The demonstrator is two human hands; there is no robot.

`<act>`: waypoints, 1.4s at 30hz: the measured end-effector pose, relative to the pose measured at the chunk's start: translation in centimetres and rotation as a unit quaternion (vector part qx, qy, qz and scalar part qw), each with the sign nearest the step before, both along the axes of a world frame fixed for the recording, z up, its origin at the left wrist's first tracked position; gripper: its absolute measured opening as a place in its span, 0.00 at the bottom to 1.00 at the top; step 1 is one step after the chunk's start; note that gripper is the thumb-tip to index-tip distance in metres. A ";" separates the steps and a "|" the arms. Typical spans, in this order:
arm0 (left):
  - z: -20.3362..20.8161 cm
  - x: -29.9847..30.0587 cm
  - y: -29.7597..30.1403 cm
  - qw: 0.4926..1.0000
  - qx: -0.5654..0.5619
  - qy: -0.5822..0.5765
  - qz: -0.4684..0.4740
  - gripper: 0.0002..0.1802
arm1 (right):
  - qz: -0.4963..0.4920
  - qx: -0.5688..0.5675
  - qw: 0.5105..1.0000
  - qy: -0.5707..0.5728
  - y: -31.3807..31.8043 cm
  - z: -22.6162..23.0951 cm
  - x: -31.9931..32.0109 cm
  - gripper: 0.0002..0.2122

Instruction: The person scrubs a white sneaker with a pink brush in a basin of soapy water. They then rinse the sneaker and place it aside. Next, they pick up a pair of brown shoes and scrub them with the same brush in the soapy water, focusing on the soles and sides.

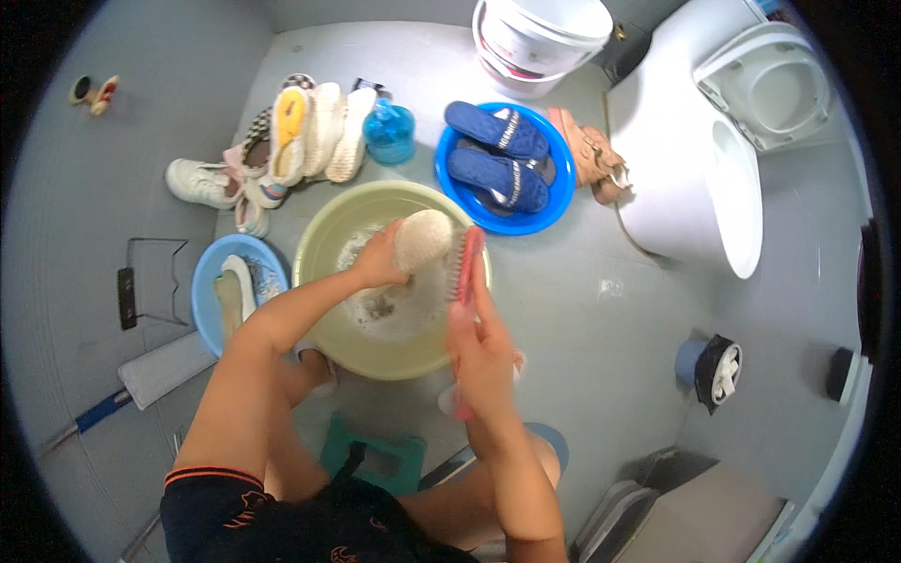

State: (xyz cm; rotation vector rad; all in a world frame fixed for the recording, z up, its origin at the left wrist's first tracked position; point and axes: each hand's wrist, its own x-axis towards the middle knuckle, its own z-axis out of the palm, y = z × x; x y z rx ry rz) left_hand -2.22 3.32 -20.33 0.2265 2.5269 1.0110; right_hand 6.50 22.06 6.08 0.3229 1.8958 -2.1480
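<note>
The basin (pixel 315 281) looks smooth plastic, the brush (pixel 474 242) plastic, the shoe (pixel 425 241) rough-soled, the toilet (pixel 662 178) glossy.

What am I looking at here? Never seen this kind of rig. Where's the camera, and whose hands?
No robot: a person works bare-handed. The single picture comes from the left of two fisheye cameras on their head, looking down, so straight edges bend near the rim. The left hand holds a pale shoe over a yellowish basin of sudsy water. The right hand grips a pink brush, bristles toward the shoe; whether they touch is hard to tell. On the grey floor around it are more shoes and a blue tub with blue slippers; a toilet stands at the right.
</note>
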 end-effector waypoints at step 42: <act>2.3 -0.2 -4.2 0.985 -0.171 -0.011 0.030 0.32 | -0.046 -0.064 0.996 -0.034 -1.1 1.0 -0.9 0.29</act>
